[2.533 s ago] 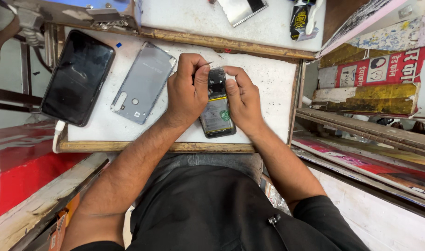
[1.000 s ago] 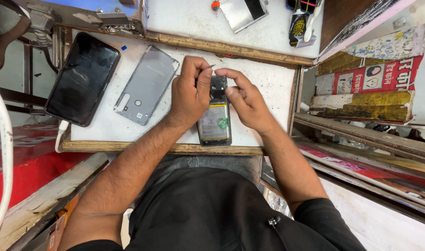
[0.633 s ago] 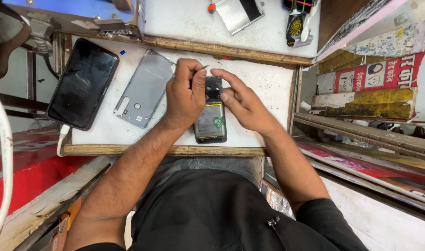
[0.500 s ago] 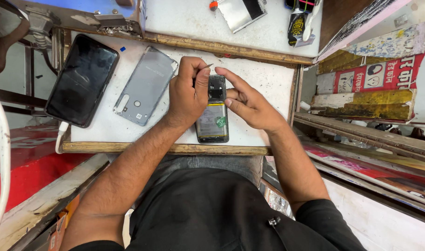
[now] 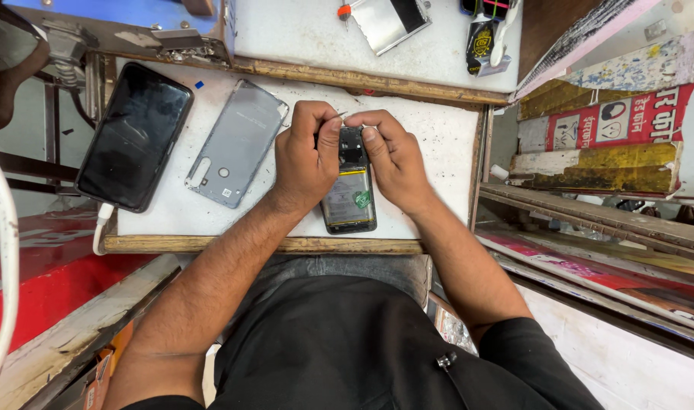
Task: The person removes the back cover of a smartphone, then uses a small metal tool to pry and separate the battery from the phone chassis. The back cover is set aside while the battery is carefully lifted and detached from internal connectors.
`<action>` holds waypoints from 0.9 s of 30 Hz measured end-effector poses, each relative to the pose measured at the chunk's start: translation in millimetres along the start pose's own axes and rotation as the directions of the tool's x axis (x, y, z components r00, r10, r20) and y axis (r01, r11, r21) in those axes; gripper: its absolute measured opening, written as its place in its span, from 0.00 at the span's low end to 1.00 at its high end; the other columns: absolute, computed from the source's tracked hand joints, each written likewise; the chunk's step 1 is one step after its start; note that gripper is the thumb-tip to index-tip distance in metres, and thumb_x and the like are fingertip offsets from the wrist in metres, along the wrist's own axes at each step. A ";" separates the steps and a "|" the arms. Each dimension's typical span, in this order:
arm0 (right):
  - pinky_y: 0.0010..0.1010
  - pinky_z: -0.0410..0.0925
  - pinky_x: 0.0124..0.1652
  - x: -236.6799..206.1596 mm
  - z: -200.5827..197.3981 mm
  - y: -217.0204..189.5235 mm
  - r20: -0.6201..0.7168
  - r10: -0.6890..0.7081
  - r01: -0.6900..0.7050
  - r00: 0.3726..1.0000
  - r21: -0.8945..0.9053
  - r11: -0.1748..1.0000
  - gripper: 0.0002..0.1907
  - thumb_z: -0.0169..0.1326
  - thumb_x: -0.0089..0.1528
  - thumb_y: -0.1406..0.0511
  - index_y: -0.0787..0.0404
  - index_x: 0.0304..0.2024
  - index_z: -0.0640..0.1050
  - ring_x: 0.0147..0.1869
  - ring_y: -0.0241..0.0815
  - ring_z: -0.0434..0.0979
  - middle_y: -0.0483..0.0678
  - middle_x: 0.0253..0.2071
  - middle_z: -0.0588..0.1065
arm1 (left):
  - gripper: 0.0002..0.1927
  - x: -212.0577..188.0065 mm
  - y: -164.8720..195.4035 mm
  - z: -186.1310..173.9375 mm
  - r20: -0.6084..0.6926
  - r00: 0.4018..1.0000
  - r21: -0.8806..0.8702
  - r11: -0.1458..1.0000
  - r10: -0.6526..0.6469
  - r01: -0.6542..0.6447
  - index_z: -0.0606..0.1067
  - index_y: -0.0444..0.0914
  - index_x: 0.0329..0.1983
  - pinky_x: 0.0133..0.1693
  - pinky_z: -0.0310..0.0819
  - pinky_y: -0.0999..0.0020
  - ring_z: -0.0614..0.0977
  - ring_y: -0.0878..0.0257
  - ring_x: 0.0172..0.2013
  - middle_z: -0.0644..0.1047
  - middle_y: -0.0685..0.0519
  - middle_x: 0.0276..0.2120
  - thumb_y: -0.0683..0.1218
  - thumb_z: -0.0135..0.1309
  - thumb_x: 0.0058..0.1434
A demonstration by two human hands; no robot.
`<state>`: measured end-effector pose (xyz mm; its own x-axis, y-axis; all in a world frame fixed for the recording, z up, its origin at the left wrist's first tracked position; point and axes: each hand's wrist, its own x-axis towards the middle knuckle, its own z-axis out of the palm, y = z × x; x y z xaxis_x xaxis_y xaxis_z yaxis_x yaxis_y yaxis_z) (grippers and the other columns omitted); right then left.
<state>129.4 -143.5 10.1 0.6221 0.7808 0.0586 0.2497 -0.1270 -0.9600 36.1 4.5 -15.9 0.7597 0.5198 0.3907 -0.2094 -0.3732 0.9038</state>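
Head view, only one. Opened phone (image 5: 349, 190) lies back-up near the front edge of the white desk (image 5: 438, 159), dead centre, long axis running 12 to 6. Left hand (image 5: 305, 156) is curled closed at its 9 o'clock side, pinching a thin metal tool (image 5: 340, 115) whose tip pokes out at 12; what kind of tool, cannot tell. Right hand (image 5: 389, 156) is curled at the 3 o'clock side, fingertips pressing on the phone's top end, holding nothing loose.

Step, judging by this: work on the upper board or camera area with the cover already off. The next move calls for a steady phone and a fine tool tip, with small parts close by.

Phone look: dark frame, battery with a pale label and a green patch exposed in the lower half, black shielding at the top, mostly hidden by fingers.

At 9 o'clock of the phone, the grey back cover (image 5: 237, 144) lies flat; further at 9, a second black phone (image 5: 134, 137) with a white cable (image 5: 100, 228) plugged in.
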 end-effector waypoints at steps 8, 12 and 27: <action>0.27 0.74 0.43 0.8 -23.9 -25.0 0.179 0.048 -0.027 0.983 -0.119 0.993 0.23 0.53 0.68 0.68 0.67 0.65 0.70 0.43 0.35 0.82 0.49 0.44 0.82 | 0.04 4.4 -1.4 -3.2 -0.039 0.999 0.001 1.000 -0.006 0.006 0.64 0.36 0.48 0.34 0.77 0.67 0.82 0.63 0.32 0.76 0.52 0.32 0.41 0.46 0.78; 0.31 0.73 0.39 3.6 -12.7 -32.8 0.038 0.079 -0.062 0.996 -0.328 0.943 0.09 0.56 0.71 0.64 0.61 0.50 0.81 0.39 0.40 0.80 0.50 0.37 0.82 | 0.03 5.4 1.2 -2.3 -0.055 0.998 0.032 0.999 -0.005 0.007 0.65 0.37 0.48 0.34 0.77 0.66 0.83 0.60 0.32 0.77 0.51 0.32 0.41 0.47 0.78; 0.26 0.73 0.33 19.2 -39.1 -53.3 -0.101 -0.267 0.145 0.958 -0.633 0.760 0.02 0.61 0.69 0.67 0.59 0.42 0.83 0.37 0.36 0.83 0.46 0.38 0.82 | 0.04 9.8 5.7 -3.7 -0.046 0.997 0.071 0.996 -0.060 0.063 0.65 0.37 0.48 0.32 0.78 0.64 0.85 0.58 0.31 0.77 0.50 0.32 0.40 0.47 0.76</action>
<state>157.1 -145.7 73.1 0.6047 0.7203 0.3398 0.7498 -0.3710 -0.5479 40.1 10.3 -6.3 0.7419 0.5758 0.3436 -0.1174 -0.3931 0.9120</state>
